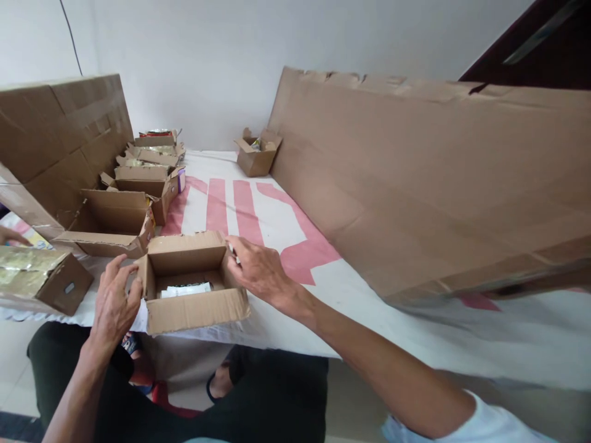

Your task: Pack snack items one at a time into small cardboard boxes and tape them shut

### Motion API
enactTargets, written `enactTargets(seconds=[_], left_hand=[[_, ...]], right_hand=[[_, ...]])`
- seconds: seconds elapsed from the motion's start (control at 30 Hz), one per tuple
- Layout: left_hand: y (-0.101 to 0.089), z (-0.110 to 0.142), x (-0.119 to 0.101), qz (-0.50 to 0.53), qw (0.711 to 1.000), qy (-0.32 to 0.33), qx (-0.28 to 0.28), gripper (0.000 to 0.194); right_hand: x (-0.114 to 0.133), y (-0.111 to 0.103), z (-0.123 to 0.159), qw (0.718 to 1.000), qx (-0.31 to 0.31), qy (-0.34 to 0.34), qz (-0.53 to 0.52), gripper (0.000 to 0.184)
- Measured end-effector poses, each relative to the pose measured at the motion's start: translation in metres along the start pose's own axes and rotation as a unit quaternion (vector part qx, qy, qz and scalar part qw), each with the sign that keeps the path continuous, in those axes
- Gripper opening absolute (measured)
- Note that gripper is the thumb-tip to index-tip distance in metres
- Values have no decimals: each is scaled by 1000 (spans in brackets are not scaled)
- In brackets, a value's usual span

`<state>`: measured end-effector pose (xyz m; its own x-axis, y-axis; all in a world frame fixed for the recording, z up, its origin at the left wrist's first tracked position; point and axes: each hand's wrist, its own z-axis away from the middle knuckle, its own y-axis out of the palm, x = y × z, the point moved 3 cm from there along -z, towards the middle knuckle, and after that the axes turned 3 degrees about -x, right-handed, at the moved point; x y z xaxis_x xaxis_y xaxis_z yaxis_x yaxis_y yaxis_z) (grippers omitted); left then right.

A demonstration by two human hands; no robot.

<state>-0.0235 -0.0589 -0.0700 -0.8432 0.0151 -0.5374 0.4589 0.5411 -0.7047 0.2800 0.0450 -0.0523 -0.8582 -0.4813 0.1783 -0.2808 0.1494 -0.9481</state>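
An opened cardboard box [198, 311] sits at the front edge of the table, its long flaps folded outward. Inside lie white packets or papers [187, 290] with some dark print; their kind is unclear. My left hand [115, 298] is at the box's left end, fingers bent and fingertips against that side. At the far right corner, my right hand [258, 271] curls its fingers over the edge, with thumb and forefinger close together. Both hands hold the box between them. A small white spot shows at the right fingertips, too small to name.
A taped box [69, 286] stands at left beside another person's hand [13, 237]. Behind are an open box [111, 215] and several filled ones in a row. Large cardboard panels [438, 184] flank the table [272, 314]; a small box [257, 161] stands near the wall.
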Motion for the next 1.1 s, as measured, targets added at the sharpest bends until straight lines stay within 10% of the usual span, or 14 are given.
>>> enactTargets(seconds=[0.13, 0.3, 0.43, 0.7, 1.1], left_hand=[[5, 7, 3, 87, 992, 11, 87, 57], [16, 13, -2, 145, 976, 34, 160, 102], [22, 25, -4, 140, 977, 72, 141, 106], [17, 44, -6, 126, 980, 110, 110, 118], [24, 28, 1, 120, 981, 73, 131, 114]], right_hand=[[-30, 18, 12, 991, -112, 39, -56, 52], [-30, 9, 14, 983, -154, -100, -7, 21], [8, -9, 11, 978, -31, -205, -6, 26], [65, 12, -14, 926, 315, -206, -16, 33], [73, 45, -36, 894, 392, -215, -31, 29]])
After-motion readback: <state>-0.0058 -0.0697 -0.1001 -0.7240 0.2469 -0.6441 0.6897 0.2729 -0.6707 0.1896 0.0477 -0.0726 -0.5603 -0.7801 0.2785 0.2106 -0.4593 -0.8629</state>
